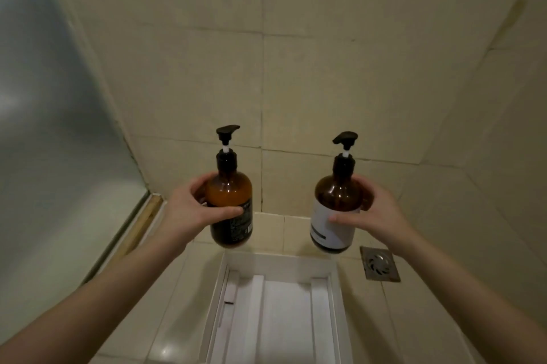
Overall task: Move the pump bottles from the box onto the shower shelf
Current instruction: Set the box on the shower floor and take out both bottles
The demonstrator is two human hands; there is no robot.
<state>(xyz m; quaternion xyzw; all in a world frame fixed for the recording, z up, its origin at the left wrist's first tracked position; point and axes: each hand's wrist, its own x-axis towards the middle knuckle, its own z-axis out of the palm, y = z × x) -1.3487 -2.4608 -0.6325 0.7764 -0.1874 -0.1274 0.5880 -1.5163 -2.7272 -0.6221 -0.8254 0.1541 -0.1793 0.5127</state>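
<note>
My left hand point(189, 211) grips an amber pump bottle with a dark label point(231, 209), held upright in the air above the far left corner of the white box point(281, 263). A second amber pump bottle with a white label point(336, 215) is held upright by my right hand point(376, 212), above the box's far right corner. Both bottles have black pump heads. The box lies open on the tiled floor below, with only white inserts visible inside. No shower shelf is in view.
Beige tiled walls meet in a corner ahead. A frosted glass panel point(59, 127) with a wooden sill stands at the left. A square metal floor drain point(379, 264) sits right of the box.
</note>
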